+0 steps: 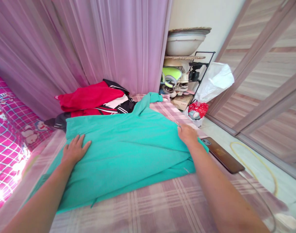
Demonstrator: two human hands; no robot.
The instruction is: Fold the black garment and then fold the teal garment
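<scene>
A teal long-sleeved garment (123, 145) lies spread over the plaid bed sheet (148, 207), one sleeve pointing away at the top. My left hand (75, 150) rests flat on its left part, fingers spread. At the garment's right edge, my right hand (188, 134) has its fingers closed on the cloth. Part of the garment's right end is hidden under my right forearm. Just behind the teal cloth sits a heap with a red and black jacket (87, 95).
A phone (223, 155) with a charging cable lies right of my right arm. Purple curtains (114, 42) hang behind. Beyond the bed stand a shoe rack (198, 69), a white plastic bag (214, 81) and sliding wardrobe doors (264, 64). Pink patterned fabric (9, 129) is at left.
</scene>
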